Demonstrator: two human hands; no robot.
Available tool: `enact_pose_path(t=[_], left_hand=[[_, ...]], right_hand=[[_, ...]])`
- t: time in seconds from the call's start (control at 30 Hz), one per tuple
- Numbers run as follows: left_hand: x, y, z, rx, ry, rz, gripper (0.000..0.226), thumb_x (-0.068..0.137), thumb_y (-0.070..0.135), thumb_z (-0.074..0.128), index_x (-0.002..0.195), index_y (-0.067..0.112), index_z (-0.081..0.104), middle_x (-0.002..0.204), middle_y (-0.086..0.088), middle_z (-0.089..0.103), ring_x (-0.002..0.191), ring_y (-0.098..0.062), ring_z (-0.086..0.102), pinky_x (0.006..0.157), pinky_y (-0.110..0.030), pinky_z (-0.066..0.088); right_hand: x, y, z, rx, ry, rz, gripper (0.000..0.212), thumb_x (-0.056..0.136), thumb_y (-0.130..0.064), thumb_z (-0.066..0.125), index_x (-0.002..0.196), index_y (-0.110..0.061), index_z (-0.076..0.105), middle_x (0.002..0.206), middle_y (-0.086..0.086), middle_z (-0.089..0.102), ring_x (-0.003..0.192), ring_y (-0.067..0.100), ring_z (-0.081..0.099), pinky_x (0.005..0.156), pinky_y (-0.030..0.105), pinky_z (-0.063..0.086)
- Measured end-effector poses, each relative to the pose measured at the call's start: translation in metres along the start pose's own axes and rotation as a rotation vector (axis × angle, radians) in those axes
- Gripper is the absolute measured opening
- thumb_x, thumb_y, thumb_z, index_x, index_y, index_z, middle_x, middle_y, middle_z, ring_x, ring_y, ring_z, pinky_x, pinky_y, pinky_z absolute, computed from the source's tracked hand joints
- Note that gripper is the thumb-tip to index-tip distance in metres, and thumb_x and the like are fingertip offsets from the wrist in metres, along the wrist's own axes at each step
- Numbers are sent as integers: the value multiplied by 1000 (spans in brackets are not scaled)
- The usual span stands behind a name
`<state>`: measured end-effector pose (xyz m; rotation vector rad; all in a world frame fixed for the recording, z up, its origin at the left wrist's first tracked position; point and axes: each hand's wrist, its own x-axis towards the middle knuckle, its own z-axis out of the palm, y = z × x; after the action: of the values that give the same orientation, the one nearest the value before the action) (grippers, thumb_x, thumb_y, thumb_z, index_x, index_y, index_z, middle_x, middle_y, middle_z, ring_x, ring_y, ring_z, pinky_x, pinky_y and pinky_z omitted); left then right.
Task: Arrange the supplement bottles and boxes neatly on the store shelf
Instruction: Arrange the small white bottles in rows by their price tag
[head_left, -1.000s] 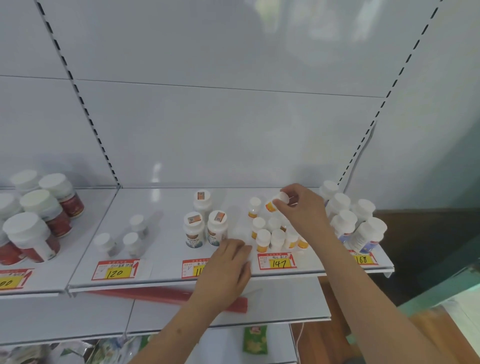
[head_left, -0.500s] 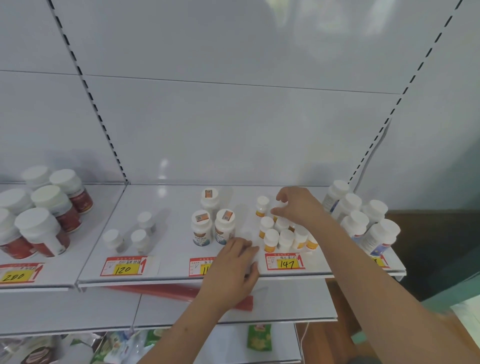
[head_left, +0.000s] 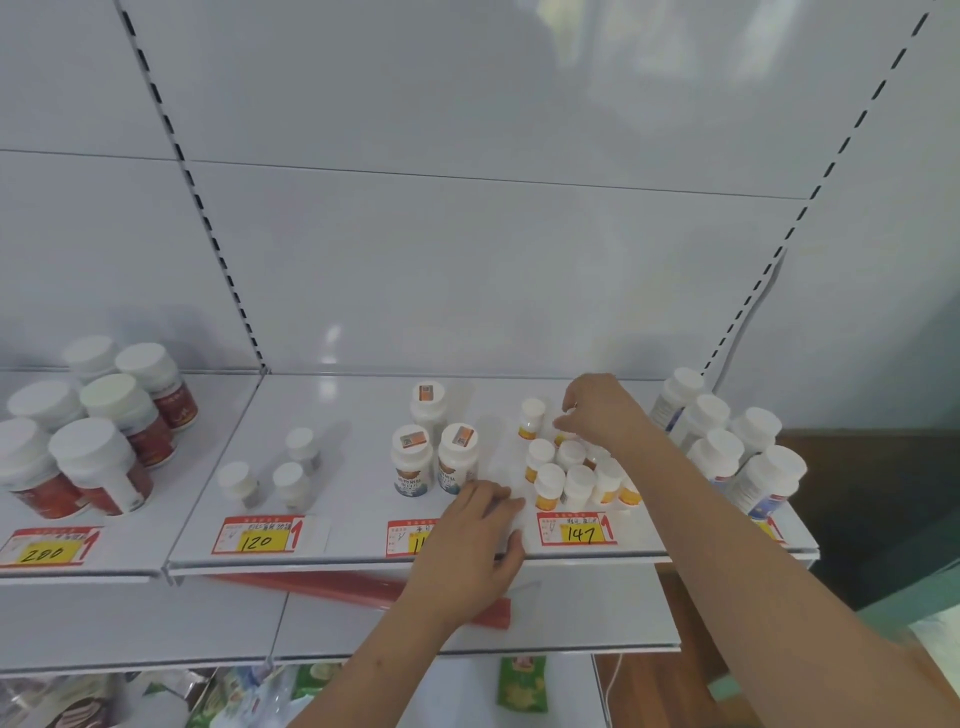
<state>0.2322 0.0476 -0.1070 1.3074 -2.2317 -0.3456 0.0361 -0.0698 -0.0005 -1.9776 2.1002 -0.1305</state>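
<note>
Several small orange-labelled white-capped bottles (head_left: 563, 480) stand partly grouped near the white metal shelf (head_left: 353, 540) front edge; tidying unfinished. My right hand (head_left: 602, 413) pinches one bottle at the cluster's back. My left hand (head_left: 475, 545) rests flat, empty, on the front edge.

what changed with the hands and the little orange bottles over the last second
The right hand, which held a small orange-label bottle tilted in the air, has lowered it into the back of the cluster. The left hand still rests flat at the shelf front; the other bottles are unmoved.
</note>
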Motion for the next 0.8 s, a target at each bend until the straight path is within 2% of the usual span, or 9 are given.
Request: enact_pose_path(t=[0.1,0.2,0.27,0.37,0.5,0.57,0.63,0.73,0.8], left_hand=[[0,-1,-2,-39,-12,-6,48,95,40,42,136,21,57,135,5,50,129,-10,42,104,-24,43],[0,1,-9,-156,-37,-42,41,96,34,48,135,25,58,137,10,48,128,-3,41,105,-20,40],[1,8,-18,-270,-31,-60,36,97,28,52,132,27,61,133,15,50,124,4,45,105,-17,40],[5,32,-45,-565,86,-156,26,98,18,58,121,26,67,118,17,62,112,-3,61,97,-18,47],[22,75,-100,-1027,253,-292,23,95,15,61,117,12,68,101,-4,71,88,-20,73,81,-28,59],[28,86,-118,-1123,272,-278,35,88,23,62,120,10,65,103,-10,69,89,-23,73,82,-31,60],[32,92,-126,-1110,275,-284,32,87,20,67,118,13,67,102,-6,71,93,-23,74,85,-34,60],[34,95,-126,-1153,305,-337,20,91,8,67,110,10,70,98,-4,76,89,-22,75,79,-29,61],[34,96,-125,-1255,320,-401,22,89,16,67,109,8,72,98,-7,76,87,-23,76,75,-24,59]], right_hand=[[-18,5,-25,200,124,-18,25,90,-27,68,95,-4,75,95,1,72,91,18,65,79,28,48],[-64,2,-54,759,136,-83,16,91,-27,69,99,-16,77,95,-7,76,89,7,70,79,19,53],[-96,-5,-67,985,87,-151,15,93,-20,67,102,-14,77,97,-5,77,87,1,70,72,12,53],[-123,-12,-76,1045,79,-208,15,93,-18,66,102,-15,77,96,-6,78,87,1,70,69,9,50],[-140,-17,-79,1060,71,-213,14,91,-21,66,100,-21,78,96,-6,78,91,8,72,79,19,53],[-143,-20,-78,1060,59,-219,13,91,-20,67,99,-21,78,97,-5,78,96,13,72,89,32,54],[-143,-22,-76,1070,50,-221,13,91,-21,67,98,-21,78,97,-4,78,97,15,72,94,39,54],[-141,-22,-74,1079,60,-233,14,88,-27,68,98,-25,77,97,-6,78,94,13,73,94,41,55],[-139,-25,-72,1087,56,-270,22,83,-35,69,102,-27,75,98,-7,77,94,12,72,92,38,56]])
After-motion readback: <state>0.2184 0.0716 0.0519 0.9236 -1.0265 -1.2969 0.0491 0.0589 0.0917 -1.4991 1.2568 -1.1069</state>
